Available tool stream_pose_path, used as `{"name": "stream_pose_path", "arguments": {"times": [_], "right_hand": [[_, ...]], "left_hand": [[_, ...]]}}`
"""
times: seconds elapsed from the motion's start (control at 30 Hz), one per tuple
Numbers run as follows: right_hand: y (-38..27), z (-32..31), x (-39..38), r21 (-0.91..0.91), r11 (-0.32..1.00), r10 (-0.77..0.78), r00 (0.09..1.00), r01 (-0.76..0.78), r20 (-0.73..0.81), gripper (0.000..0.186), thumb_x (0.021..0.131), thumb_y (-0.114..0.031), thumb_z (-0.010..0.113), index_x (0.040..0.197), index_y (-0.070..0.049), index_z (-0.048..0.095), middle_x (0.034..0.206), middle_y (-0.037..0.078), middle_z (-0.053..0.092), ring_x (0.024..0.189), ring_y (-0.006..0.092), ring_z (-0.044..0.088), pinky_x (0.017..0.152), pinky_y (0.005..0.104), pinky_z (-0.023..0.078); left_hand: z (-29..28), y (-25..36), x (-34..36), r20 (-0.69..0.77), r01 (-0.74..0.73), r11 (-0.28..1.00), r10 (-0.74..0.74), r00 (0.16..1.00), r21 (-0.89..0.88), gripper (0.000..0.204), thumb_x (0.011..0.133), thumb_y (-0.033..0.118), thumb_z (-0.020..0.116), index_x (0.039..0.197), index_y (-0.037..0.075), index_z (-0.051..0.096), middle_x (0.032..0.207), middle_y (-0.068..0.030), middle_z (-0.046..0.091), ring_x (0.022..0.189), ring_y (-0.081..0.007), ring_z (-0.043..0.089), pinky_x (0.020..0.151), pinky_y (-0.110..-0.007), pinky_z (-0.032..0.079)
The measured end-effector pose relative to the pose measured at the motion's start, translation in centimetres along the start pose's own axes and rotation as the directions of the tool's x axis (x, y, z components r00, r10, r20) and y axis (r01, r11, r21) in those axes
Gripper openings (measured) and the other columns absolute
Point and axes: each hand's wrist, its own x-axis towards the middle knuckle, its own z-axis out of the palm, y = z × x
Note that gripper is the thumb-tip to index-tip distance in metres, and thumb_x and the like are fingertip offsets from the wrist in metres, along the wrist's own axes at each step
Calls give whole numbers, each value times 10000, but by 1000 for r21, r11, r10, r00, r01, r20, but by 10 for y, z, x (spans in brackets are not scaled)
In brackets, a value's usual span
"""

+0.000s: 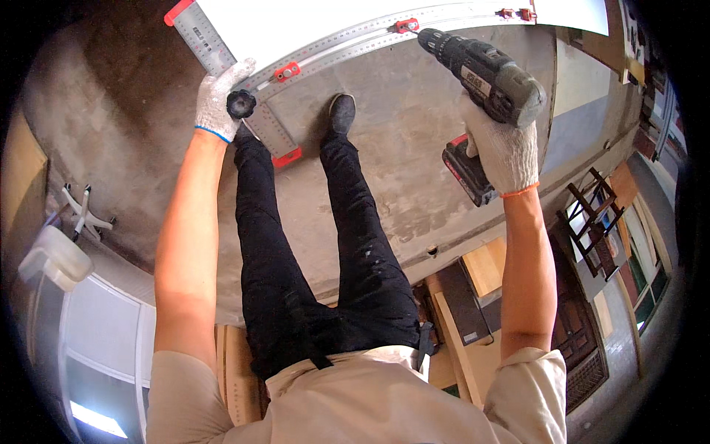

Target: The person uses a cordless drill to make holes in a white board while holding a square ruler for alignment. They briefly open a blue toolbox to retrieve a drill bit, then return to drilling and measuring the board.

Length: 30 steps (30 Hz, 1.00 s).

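My left hand (219, 100), in a white knit glove with a blue cuff, is closed around the head of a metal T-square ruler (333, 43) beside its black knob (241, 104). The ruler lies along the edge of a white board (310, 21). Red sliding stops sit on its slotted blade, one red slider (287, 72) near my left hand and another red slider (407, 27) farther along. My right hand (503, 148), gloved with an orange cuff, grips a black cordless drill (488, 78) by its handle. The drill points left, its bit at the farther slider.
Below the board is a stained concrete floor (414, 163), where my dark shoe (342, 113) stands. A white chair base (87, 214) and a translucent plastic bin (55, 257) are at the left. Wooden panels (484, 266) and a dark wooden rack (595, 222) stand at the right.
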Motion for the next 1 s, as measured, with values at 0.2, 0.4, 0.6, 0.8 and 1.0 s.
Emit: {"name": "stream_pose_path", "arguments": {"times": [0.2, 0.4, 0.6, 0.8, 1.0], "right_hand": [[-5, 2, 12, -35, 990, -140, 990, 140, 9, 316, 928, -147, 693, 1214, -12, 699, 852, 88, 703, 681, 158, 641, 645, 356, 565], [-11, 0, 18, -74, 990, -120, 993, 121, 22, 331, 914, -169, 706, 1207, -15, 699, 848, 89, 714, 687, 164, 661, 653, 358, 575], [-16, -4, 18, -136, 986, -91, 995, 96, 42, 339, 912, -176, 712, 1208, -12, 700, 864, 104, 729, 698, 170, 683, 662, 362, 585], [-17, 0, 21, -147, 969, -196, 980, 199, 29, 376, 925, -159, 713, 1280, -33, 704, 971, 132, 764, 850, 219, 731, 816, 370, 598], [-19, 2, 23, -230, 945, -229, 973, 232, 39, 392, 943, -167, 714, 1316, -46, 704, 1065, 172, 782, 948, 245, 745, 900, 379, 590]], "left_hand": [[0, 0, -2, -8, -7, 1000, 7, 1000, 25, 337, 924, 167, 761, 1203, -24, 753, 1130, -102, 763, 1018, -220, 746, 915, -370, 587], [3, 2, -3, -2, -6, 1000, 6, 1000, -24, 307, 881, 167, 829, 1137, 4, 778, 1031, -64, 771, 912, -183, 740, 824, -340, 574], [4, 3, -4, -42, 17, 1000, -18, 999, -22, 296, 871, 157, 840, 1128, 21, 782, 1023, -54, 769, 883, -178, 731, 811, -333, 571], [4, 3, -3, -29, 33, 999, -33, 999, 7, 301, 917, 147, 785, 1181, 8, 744, 1094, -76, 759, 1005, -204, 737, 890, -360, 584], [5, 5, -4, -40, 37, 999, -36, 999, 15, 318, 902, 163, 809, 1178, 20, 744, 1064, -64, 754, 951, -194, 728, 849, -356, 577]]}}
